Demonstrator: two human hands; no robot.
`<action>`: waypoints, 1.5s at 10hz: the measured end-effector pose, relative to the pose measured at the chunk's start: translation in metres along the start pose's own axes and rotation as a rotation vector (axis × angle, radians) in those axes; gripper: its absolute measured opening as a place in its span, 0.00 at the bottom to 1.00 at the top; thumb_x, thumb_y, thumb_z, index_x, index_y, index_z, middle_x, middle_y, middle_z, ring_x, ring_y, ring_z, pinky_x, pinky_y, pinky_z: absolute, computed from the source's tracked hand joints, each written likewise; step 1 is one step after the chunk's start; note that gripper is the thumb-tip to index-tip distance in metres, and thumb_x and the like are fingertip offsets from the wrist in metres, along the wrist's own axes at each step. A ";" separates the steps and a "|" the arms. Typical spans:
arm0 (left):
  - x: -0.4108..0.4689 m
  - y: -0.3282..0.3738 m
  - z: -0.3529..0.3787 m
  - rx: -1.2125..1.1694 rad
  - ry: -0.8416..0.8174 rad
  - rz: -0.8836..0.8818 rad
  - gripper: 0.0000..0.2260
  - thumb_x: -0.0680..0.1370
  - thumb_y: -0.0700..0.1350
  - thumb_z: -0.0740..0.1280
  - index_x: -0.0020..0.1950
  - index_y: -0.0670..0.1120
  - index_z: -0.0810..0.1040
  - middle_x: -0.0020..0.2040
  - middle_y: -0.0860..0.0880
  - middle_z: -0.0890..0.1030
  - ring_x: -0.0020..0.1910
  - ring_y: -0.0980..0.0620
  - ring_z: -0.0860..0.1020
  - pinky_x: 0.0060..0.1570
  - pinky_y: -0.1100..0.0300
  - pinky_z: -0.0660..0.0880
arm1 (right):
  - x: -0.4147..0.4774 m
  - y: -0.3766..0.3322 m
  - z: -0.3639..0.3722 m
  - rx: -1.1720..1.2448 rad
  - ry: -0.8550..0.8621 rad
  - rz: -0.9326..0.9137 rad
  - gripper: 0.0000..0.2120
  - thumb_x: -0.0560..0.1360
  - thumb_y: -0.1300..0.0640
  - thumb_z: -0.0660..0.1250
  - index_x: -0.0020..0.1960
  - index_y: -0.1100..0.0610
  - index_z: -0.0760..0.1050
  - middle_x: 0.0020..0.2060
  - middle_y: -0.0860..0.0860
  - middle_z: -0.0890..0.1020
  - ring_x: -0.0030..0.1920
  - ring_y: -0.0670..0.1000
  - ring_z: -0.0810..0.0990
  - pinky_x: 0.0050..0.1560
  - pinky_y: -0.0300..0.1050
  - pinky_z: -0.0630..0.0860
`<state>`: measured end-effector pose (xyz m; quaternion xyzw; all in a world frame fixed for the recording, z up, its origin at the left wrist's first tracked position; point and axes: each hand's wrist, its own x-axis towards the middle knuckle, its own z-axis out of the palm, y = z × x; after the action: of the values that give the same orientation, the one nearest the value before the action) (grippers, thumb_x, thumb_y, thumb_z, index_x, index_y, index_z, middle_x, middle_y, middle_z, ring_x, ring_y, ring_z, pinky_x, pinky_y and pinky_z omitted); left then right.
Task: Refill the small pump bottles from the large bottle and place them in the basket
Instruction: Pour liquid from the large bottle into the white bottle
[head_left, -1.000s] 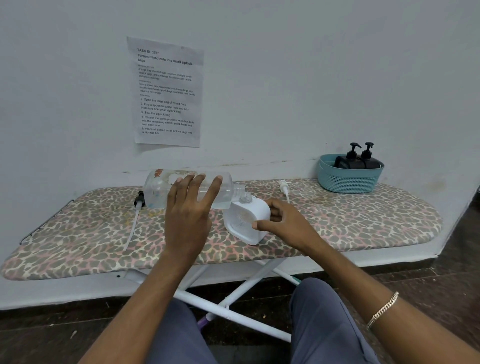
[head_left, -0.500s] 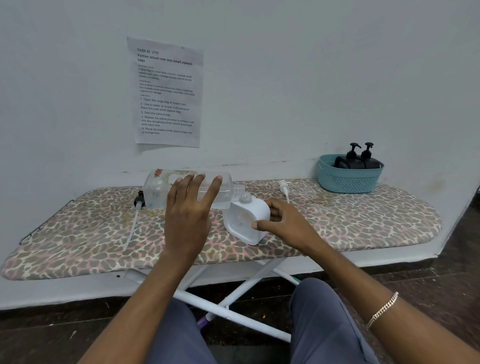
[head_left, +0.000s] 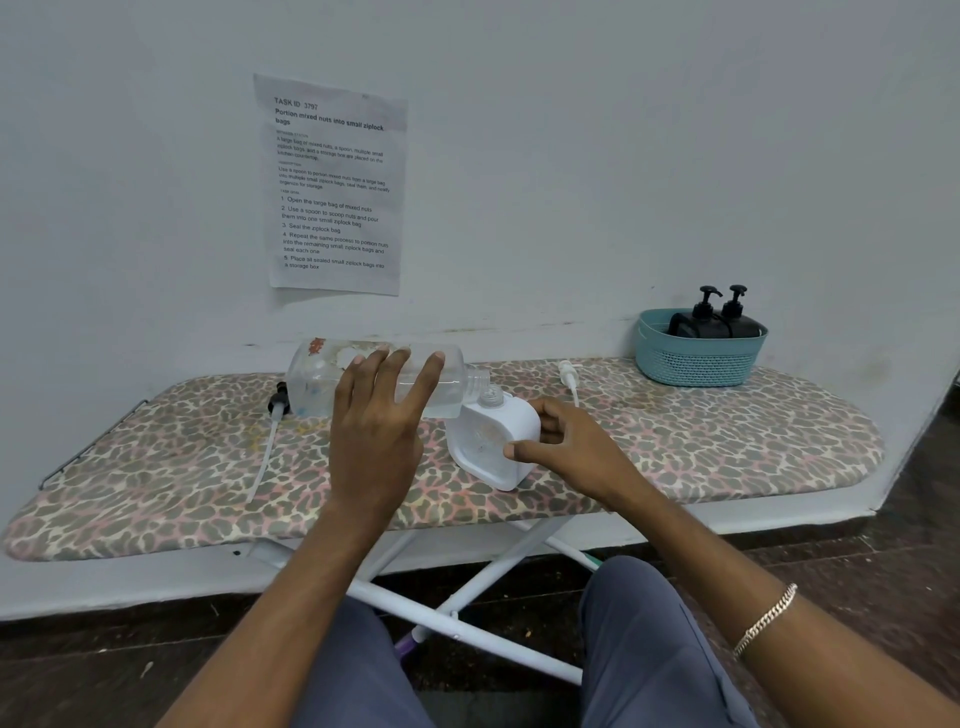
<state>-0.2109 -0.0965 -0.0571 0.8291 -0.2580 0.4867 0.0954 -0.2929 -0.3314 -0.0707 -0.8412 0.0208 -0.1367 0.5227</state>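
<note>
I am pouring: my left hand (head_left: 376, 426) is gripping the large bottle (head_left: 374, 376) tipped into the white bottle (head_left: 493, 441), steadied by my right hand (head_left: 566, 447). Next, capping it; basket (head_left: 698, 358) at two o'clock.

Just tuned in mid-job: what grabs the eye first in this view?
The pour at centre: the left hand tips the large clear bottle on its side, mouth at the open neck of the small white bottle, which the right hand steadies on the leopard-print board. At far right, a teal basket holds two black pump bottles.
</note>
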 end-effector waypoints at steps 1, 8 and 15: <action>0.000 0.000 0.000 0.001 0.004 -0.001 0.36 0.70 0.25 0.65 0.76 0.46 0.76 0.68 0.38 0.79 0.70 0.35 0.73 0.72 0.39 0.67 | 0.000 0.000 0.000 -0.003 0.000 0.000 0.23 0.72 0.50 0.80 0.64 0.48 0.78 0.57 0.44 0.86 0.57 0.46 0.86 0.62 0.55 0.82; 0.001 0.001 -0.001 0.003 -0.013 -0.002 0.35 0.70 0.26 0.64 0.76 0.46 0.75 0.68 0.38 0.78 0.71 0.35 0.73 0.74 0.39 0.66 | -0.001 -0.002 0.001 0.004 -0.004 0.001 0.21 0.73 0.52 0.80 0.64 0.48 0.78 0.55 0.44 0.87 0.55 0.45 0.86 0.61 0.54 0.83; 0.001 0.000 -0.001 0.016 -0.005 0.000 0.36 0.69 0.25 0.65 0.75 0.46 0.76 0.68 0.38 0.79 0.70 0.35 0.74 0.74 0.40 0.65 | 0.000 0.000 0.000 -0.010 -0.002 0.000 0.23 0.73 0.50 0.80 0.65 0.48 0.78 0.57 0.44 0.86 0.56 0.44 0.86 0.62 0.53 0.83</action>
<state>-0.2117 -0.0967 -0.0558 0.8310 -0.2544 0.4867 0.0880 -0.2925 -0.3312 -0.0703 -0.8441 0.0211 -0.1357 0.5183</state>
